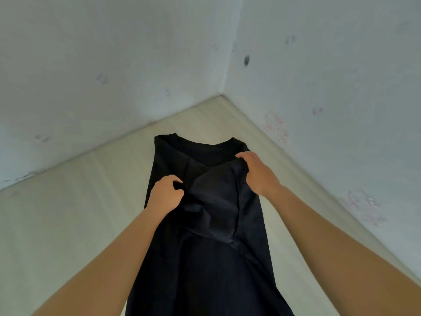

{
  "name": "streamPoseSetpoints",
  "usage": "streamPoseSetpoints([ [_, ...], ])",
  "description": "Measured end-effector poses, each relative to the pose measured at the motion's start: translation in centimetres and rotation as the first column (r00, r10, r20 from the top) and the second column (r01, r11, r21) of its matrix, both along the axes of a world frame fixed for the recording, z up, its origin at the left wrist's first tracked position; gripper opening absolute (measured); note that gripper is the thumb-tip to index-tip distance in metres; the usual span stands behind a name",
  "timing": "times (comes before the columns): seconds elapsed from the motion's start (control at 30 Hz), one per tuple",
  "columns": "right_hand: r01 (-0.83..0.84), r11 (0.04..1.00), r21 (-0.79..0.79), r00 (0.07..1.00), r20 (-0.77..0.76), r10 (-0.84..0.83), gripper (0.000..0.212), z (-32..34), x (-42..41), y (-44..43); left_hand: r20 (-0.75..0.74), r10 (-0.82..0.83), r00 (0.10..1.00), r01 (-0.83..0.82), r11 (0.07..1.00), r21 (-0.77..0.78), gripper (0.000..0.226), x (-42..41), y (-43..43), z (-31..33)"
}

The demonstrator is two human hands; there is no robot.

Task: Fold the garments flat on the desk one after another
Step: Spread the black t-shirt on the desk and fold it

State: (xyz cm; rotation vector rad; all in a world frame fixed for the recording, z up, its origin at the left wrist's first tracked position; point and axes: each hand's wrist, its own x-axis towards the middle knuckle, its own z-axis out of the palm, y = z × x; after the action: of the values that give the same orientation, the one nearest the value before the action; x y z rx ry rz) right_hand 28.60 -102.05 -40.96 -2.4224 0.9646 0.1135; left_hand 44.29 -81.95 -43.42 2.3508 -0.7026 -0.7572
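A black garment point(205, 258) lies lengthwise on the pale desk point(68, 224), its neckline toward the far corner. Both sides are folded inward, so it forms a narrow strip. A folded flap lies across its upper middle. My left hand point(165, 195) pinches the flap's left edge. Over at the flap's upper right corner, just below the neckline, my right hand point(257, 172) grips the cloth. The garment's lower end runs out of view at the bottom.
The desk sits in a corner between two white walls point(102, 65), which meet just beyond the neckline. The right wall bears faint pink drawings point(275, 127). Bare desk surface lies to the left of the garment, with a narrower strip on the right.
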Motion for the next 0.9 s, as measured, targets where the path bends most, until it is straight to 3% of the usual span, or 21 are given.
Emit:
streamPoseSetpoints([
  [0.07, -0.096, 0.995, -0.006, 0.987, -0.128, 0.095, 0.071, -0.3, 0.6, -1.6, -0.054, -0.039, 0.998, 0.037, 0.999, -0.038, 0.024, 0.5, 0.0, 0.5],
  [0.13, -0.154, 0.988, -0.02, 0.973, -0.175, 0.148, 0.052, -0.4, 1.1, -2.4, -0.224, -0.099, 0.969, 0.07, 0.988, -0.136, 0.04, 1.0, 0.2, 1.7],
  [0.2, -0.129, 0.989, -0.076, 0.987, -0.109, 0.121, 0.023, 0.3, 1.6, -2.7, -0.412, -0.116, 0.904, -0.002, 0.961, -0.275, 0.045, 2.0, 0.5, 3.2],
  [0.27, -0.038, 0.992, -0.122, 0.999, -0.032, 0.034, 0.013, 1.1, 2.2, -3.1, -0.526, -0.019, 0.85, -0.189, 0.921, -0.34, 0.042, 3.2, 0.7, 3.9],
  [0.33, -0.002, 0.993, -0.119, 1.0, -0.011, 0.001, 0.012, 1.1, 3.0, -3.3, -0.48, 0.198, 0.855, -0.364, 0.887, -0.284, 0.035, 4.7, 0.7, 3.5],
  [0.43, -0.011, 1.0, -0.02, 1.0, -0.006, 0.011, 0.035, -0.2, 3.7, -2.7, -0.302, 0.405, 0.863, -0.451, 0.886, -0.102, 0.027, 5.8, 1.2, 1.5],
  [0.53, -0.14, 0.988, -0.061, 0.99, -0.04, 0.138, 0.053, -1.8, 3.8, -1.2, -0.322, 0.351, 0.879, -0.383, 0.923, -0.041, 0.056, 5.3, 2.1, 0.1],
  [0.6, -0.25, 0.959, -0.136, 0.96, -0.164, 0.227, 0.055, -2.6, 3.7, -0.9, -0.292, 0.28, 0.915, -0.294, 0.956, -0.004, 0.082, 5.0, 2.4, 0.0],
  [0.67, -0.243, 0.958, -0.149, 0.944, -0.264, 0.198, 0.058, -3.2, 3.5, -0.9, -0.26, 0.225, 0.939, -0.218, 0.974, 0.053, 0.093, 5.1, 2.7, -0.2],
  [0.73, -0.151, 0.978, -0.145, 0.964, -0.242, 0.113, 0.062, -3.4, 2.9, -0.5, -0.207, 0.093, 0.974, -0.075, 0.993, 0.096, 0.081, 5.2, 3.0, -0.7],
  [0.8, -0.087, 0.983, -0.16, 0.988, -0.138, 0.064, 0.062, -3.5, 2.0, 0.8, -0.165, 0.022, 0.986, -0.014, 0.999, 0.045, 0.055, 5.3, 3.0, -1.0],
  [0.9, -0.081, 0.981, -0.175, 0.995, 0.038, 0.089, 0.052, -2.8, 1.0, 3.5, -0.381, 0.221, 0.898, -0.293, 0.945, -0.143, 0.045, 4.8, 3.0, -0.7],
])
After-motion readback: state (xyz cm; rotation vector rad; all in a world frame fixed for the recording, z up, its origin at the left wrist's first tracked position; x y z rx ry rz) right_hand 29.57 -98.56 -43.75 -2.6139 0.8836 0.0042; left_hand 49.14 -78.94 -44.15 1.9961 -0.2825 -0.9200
